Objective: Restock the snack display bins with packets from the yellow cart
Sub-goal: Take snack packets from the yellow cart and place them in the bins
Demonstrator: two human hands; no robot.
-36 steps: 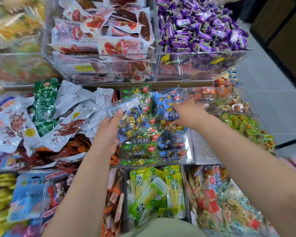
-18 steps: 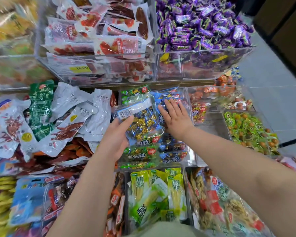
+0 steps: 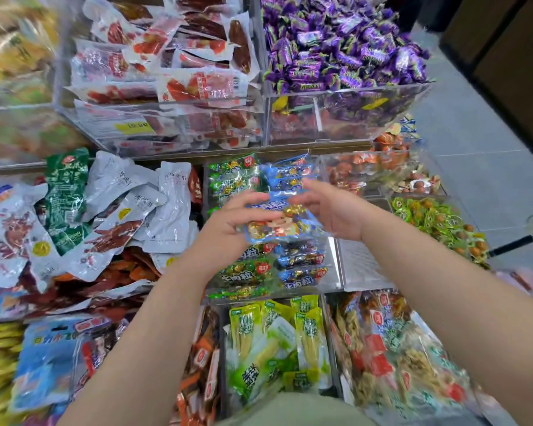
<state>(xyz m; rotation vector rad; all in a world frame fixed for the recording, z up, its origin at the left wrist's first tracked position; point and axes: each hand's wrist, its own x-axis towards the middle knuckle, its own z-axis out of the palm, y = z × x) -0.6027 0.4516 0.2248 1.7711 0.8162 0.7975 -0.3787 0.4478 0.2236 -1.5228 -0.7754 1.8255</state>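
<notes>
The blue see-through plastic packet of gold-wrapped sweets is in the air between my two hands, right over the clear acrylic display bin it belongs in. My left hand has its fingers curled round the packet's left edge. My right hand is at the right edge with fingers loosely spread, but they are blurred and I cannot tell if they pinch the film or only touch it.

I'd judge the packet light, soft and lumpy, with slick film that crinkles and slides. The flat sealed edges are the place to hold, not the bulging middle.

Below it, the stacked blue packets fill the bin's right column and the green packets of the same kind fill the left. A bin of purple-wrapped sweets sits on the shelf above. The yellow cart is out of view.
</notes>
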